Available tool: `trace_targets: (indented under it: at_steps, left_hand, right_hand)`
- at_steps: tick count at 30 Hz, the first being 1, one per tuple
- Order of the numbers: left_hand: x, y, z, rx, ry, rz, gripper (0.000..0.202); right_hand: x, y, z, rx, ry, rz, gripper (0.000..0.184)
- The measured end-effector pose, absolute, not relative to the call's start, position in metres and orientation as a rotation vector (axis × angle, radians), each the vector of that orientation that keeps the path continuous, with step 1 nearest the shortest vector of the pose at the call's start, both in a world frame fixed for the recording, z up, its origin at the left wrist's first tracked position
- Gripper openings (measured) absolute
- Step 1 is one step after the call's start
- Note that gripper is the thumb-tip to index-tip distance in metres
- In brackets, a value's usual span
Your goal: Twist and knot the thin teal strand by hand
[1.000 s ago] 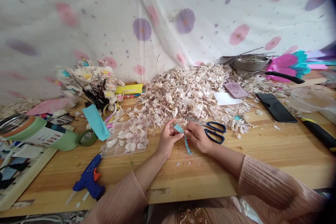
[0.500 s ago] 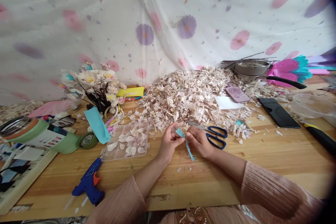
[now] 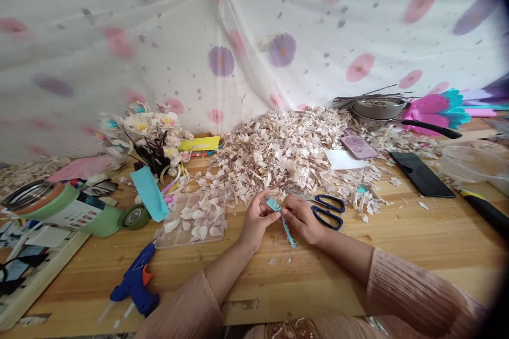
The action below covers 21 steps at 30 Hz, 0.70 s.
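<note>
Between my two hands is a narrow strip of blue paper (image 3: pixel 287 230) with a fringed edge, its lower end hanging down over the wooden table. My left hand (image 3: pixel 256 221) pinches the strip's wider upper end between thumb and fingers. Close beside it, my right hand (image 3: pixel 302 218) has its fingers curled onto the same strip at about its middle. Scissors with dark blue handles (image 3: pixel 329 211) lie just right of my right hand. Left of my hands is a clear plastic tray (image 3: pixel 161 238) holding white petals.
A large heap of pale petals (image 3: pixel 286 148) spreads behind my hands. At left lie a blue glue gun (image 3: pixel 135 280), a green bottle (image 3: pixel 79 212) and a blue paper piece (image 3: pixel 149 193), near a bunch of handmade flowers (image 3: pixel 147 132). A black phone (image 3: pixel 421 174) and a pan (image 3: pixel 379 108) are at right.
My fingers have shifted slightly on the blue strip, which both hands keep hold of. The whole view has tilted a little, so the table things appear slightly lower.
</note>
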<state>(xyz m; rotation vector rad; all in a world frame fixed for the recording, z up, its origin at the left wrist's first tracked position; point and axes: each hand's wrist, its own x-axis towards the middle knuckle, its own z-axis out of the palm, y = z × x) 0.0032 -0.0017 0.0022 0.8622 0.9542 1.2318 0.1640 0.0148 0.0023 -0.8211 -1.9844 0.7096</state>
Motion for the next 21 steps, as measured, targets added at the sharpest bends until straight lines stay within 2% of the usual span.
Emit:
trace_targets:
  at_steps: [21]
  left_hand:
    - [0.0027, -0.0009, -0.0016, 0.917, 0.954, 1.214, 0.073]
  right_hand:
    - [0.1619, 0.0171, -0.0010, -0.911, -1.923, 0.810, 0.052]
